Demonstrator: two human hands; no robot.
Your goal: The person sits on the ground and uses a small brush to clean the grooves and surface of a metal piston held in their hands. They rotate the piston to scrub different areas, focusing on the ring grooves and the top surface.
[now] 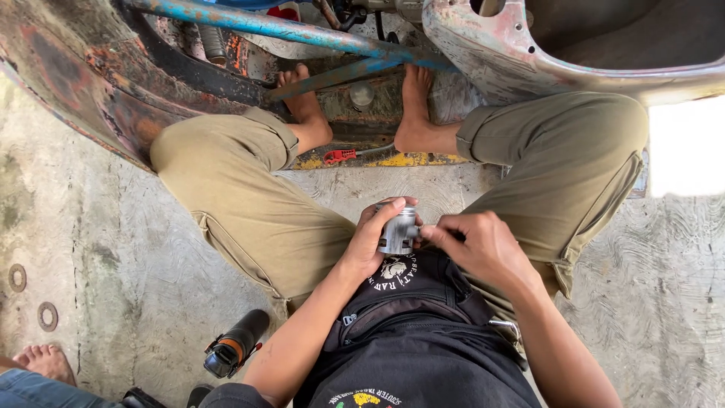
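Here the person sat on the concrete floor (113, 249) with knees spread and bare feet resting against the rusty lower frame (83, 83) of an old vehicle body. The left hand (375, 242) was curled around a small silver cylinder (398, 230), fingers wrapped over its top and far side, the thumb behind it, so that the part was held up just above the lap and in front of the black waist bag (411, 302). The right hand (483, 245) was nearly closed, its fingertips (429, 233) pinched together against the cylinder's right edge; whether they gripped a small piece there or only pressed on the metal could not be told. Doing this well seemed to call for the left hand to keep the cylinder from turning while the right worked at the rim with light, even pressure, since a small smooth part would probably slip if squeezed from one side only. Holding it low over the lap looked sensible, as anything dropped would land on cloth and not roll off. A red-handled tool (340, 156) lay between the feet on the frame's edge, well apart from both hands. A black torch (236, 344) with an orange band lay on the floor beside the left elbow. Another person's bare foot (45, 361) showed at the lower left corner, away from the work. A blue bar (287, 30) crossed above the feet.
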